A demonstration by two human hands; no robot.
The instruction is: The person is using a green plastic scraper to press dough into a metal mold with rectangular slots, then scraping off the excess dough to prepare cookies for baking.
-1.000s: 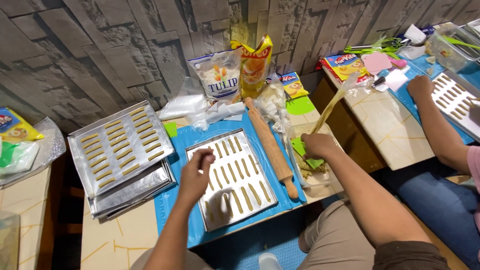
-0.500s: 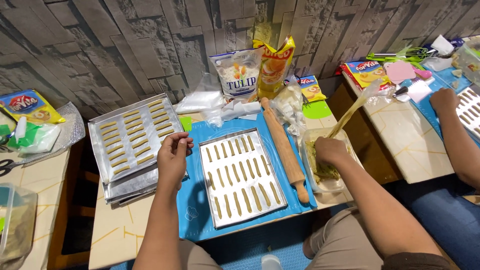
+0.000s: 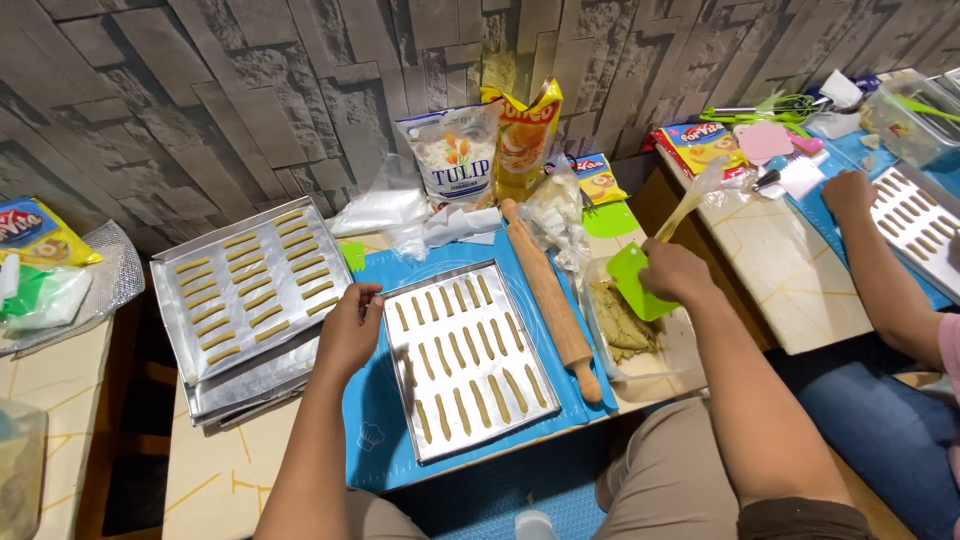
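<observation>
From the head view, the left hand (image 3: 349,330) is resting with fingers curled on the left edge of the baking tray (image 3: 468,358), whose long axis is running away from the person. The right hand (image 3: 678,275) is clamping a green scraper (image 3: 636,283) over the dough tub (image 3: 640,335), just right of the rolling pin (image 3: 550,296).

A flat shiny metal baking tray (image 3: 467,368) lies on a blue mat, filled with rows of thin dough sticks. A bright green plastic scraper (image 3: 637,282) stands tilted over a clear tub of greenish-brown dough (image 3: 622,322).
</observation>
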